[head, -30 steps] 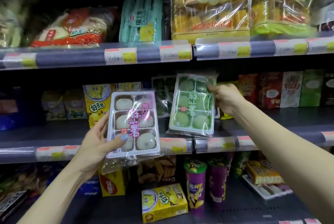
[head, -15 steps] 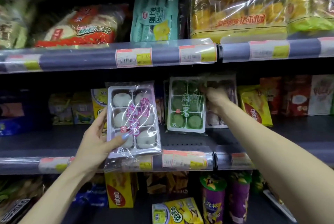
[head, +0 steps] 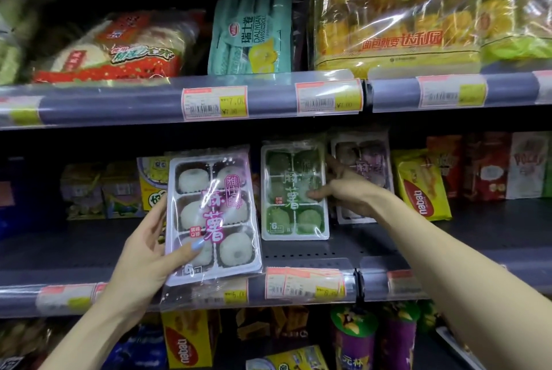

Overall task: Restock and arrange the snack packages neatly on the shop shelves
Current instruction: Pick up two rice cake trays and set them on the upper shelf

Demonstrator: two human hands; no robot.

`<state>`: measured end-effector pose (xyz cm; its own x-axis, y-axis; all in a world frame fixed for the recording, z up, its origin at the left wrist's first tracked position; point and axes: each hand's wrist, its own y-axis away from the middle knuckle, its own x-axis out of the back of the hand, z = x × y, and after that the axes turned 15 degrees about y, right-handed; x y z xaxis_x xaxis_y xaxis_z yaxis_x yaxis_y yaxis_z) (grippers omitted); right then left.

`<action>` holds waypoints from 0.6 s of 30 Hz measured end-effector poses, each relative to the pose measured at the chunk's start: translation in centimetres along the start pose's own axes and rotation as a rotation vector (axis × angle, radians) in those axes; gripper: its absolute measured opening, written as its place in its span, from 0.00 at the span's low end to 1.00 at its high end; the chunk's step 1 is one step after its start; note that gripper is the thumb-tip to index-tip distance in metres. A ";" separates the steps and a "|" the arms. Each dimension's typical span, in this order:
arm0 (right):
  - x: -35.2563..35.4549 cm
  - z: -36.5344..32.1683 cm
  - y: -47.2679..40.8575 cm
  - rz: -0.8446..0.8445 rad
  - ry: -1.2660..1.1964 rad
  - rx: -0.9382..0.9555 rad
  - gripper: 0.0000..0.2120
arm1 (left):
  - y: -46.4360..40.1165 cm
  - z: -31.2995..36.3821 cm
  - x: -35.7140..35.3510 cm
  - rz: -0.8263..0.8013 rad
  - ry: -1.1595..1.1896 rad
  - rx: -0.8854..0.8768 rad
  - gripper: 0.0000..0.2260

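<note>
The middle shelf [head: 298, 250] carries a green mochi tray [head: 294, 220] standing upright, a purple mochi tray [head: 373, 160] just right of it, and a yellow nabati bag [head: 424, 187] farther right.

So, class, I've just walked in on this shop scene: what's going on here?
A person is stocking mochi trays on the middle shelf. The right hand steadies the green mochi tray, which stands upright on the shelf, thumb on its front. The left hand holds the white mochi tray in front of the shelf edge, not yet placed. A purple tray stands behind the right hand.
</note>
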<state>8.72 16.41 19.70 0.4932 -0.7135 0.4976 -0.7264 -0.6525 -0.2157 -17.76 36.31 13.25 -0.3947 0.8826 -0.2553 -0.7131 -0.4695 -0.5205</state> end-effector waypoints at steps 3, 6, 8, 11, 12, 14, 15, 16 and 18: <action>-0.2 -0.3 0.3 0.038 0.032 0.008 0.48 | 0.0 0.0 0.1 -0.001 -0.001 -0.001 0.51; -0.7 -0.7 0.3 0.136 0.111 0.070 0.43 | 0.0 0.1 -0.1 -0.010 -0.002 -0.015 0.50; -1.1 -0.8 -0.1 0.202 0.187 0.114 0.42 | 0.1 0.1 -0.3 -0.012 0.001 -0.026 0.51; -1.6 -0.6 -1.1 0.274 0.261 0.138 0.39 | 0.2 0.2 -0.4 -0.009 0.021 -0.021 0.52; -1.7 -0.6 -1.4 0.289 0.299 0.141 0.38 | 0.2 0.2 -0.4 -0.011 0.016 -0.022 0.51; -2.1 -0.3 -2.0 0.332 0.392 0.136 0.34 | 0.2 0.2 -0.4 -0.009 -0.003 -0.022 0.49; -2.3 -0.2 -2.3 0.359 0.432 0.141 0.32 | 0.2 0.3 -0.4 -0.005 -0.007 -0.021 0.48; -2.5 0.0 -2.7 0.384 0.470 0.134 0.31 | 0.3 0.2 -0.4 -0.004 -0.009 -0.019 0.49; -2.8 -0.1 -3.1 0.417 0.548 0.127 0.32 | 0.3 0.3 -0.5 -0.007 -0.019 -0.021 0.50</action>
<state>9.54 20.46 19.01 -0.1507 -0.7012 0.6968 -0.7248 -0.4010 -0.5603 -17.99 35.71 13.46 -0.4010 0.8852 -0.2359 -0.7038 -0.4625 -0.5391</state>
